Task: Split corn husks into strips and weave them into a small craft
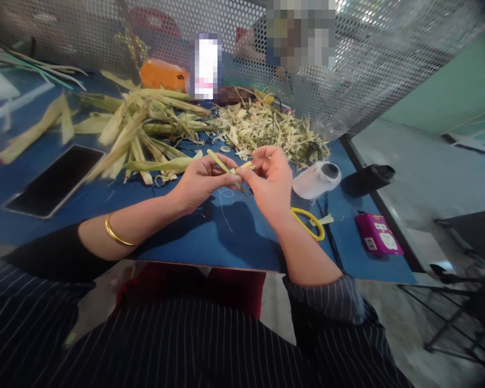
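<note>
My left hand and my right hand meet above the blue table, both pinching a thin pale green leaf strip. A fine white thread hangs from the strip down to the table. A gold bangle circles my left wrist. A white thread spool lies just right of my right hand. Yellow-handled scissors lie under my right wrist.
Long green leaves are piled behind my hands, with a heap of pale shreds beside them. A dark phone lies at left, a pink box near the right edge, and an orange box by a perforated metal screen.
</note>
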`<action>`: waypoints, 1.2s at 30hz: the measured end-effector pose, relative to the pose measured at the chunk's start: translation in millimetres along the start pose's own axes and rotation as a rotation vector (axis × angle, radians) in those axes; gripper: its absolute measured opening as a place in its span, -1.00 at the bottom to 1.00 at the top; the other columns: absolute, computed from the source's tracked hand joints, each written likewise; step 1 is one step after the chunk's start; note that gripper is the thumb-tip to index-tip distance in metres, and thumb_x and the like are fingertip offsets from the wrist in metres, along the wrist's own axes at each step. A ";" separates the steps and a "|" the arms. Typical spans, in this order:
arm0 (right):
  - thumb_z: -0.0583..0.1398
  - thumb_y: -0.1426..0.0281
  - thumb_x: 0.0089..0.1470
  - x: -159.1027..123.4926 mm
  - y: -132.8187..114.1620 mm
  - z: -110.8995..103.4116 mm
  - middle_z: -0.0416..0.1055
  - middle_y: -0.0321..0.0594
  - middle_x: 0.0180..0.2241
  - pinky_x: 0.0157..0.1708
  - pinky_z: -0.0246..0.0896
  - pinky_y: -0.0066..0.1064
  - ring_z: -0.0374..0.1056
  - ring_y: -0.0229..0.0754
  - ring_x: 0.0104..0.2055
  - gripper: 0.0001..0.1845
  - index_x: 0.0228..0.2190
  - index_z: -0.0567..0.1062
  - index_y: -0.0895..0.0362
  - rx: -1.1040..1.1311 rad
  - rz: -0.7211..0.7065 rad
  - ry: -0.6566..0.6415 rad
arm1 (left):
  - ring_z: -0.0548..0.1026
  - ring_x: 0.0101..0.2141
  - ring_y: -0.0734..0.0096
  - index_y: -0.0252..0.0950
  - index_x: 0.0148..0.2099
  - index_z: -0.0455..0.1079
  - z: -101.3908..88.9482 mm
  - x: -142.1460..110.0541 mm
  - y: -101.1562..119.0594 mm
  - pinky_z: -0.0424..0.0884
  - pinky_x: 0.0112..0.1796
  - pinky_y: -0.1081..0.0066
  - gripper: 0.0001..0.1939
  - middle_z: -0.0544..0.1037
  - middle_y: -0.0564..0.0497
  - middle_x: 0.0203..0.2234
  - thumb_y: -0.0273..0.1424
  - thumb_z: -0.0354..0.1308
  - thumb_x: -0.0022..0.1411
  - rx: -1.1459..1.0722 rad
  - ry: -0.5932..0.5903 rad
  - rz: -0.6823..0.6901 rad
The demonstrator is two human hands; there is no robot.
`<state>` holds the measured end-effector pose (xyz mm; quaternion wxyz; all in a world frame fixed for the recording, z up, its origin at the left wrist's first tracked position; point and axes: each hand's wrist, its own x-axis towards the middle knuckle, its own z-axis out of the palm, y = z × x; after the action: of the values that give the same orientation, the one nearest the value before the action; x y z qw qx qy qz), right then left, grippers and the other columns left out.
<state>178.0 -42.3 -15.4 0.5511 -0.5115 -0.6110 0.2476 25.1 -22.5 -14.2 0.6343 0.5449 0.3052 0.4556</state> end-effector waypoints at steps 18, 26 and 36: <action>0.23 0.39 0.01 -1.4 -3.2 -0.2 0.34 -0.38 -0.58 -0.52 0.13 -0.43 0.19 -0.33 -0.55 -0.96 -0.45 0.44 0.08 0.081 0.078 -0.083 | 0.41 -0.49 0.55 -0.31 -0.36 0.43 -0.3 -0.1 -5.2 0.36 -0.36 0.44 -0.81 0.51 0.07 -0.46 -0.39 0.35 -0.04 -0.004 0.068 -0.011; 0.24 0.42 0.02 5.9 -7.4 -13.6 0.42 -0.34 -0.48 -0.39 0.19 -0.38 0.29 -0.26 -0.45 -0.96 -0.39 0.51 0.06 -0.180 -0.091 -0.226 | 0.44 -0.48 0.49 -0.32 -0.37 0.40 -3.7 1.8 -4.8 0.36 -0.40 0.44 -0.84 0.50 0.04 -0.52 -0.40 0.31 0.00 0.008 0.050 -0.058; 0.28 0.41 0.00 11.2 -4.3 -22.0 0.51 -0.30 -0.34 -0.25 0.24 -0.32 0.35 -0.23 -0.33 -0.81 -0.26 0.56 0.04 -0.196 -0.139 -0.342 | 0.43 -0.50 0.46 -0.32 -0.43 0.45 -10.3 3.3 -1.2 0.34 -0.44 0.41 -0.86 0.53 0.00 -0.54 -0.37 0.32 -0.01 0.006 -0.059 -0.127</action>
<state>198.4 -39.5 -1.0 0.4025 -0.4697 -0.7507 0.2317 17.7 -15.2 -17.3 0.6690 0.5395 0.3215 0.3974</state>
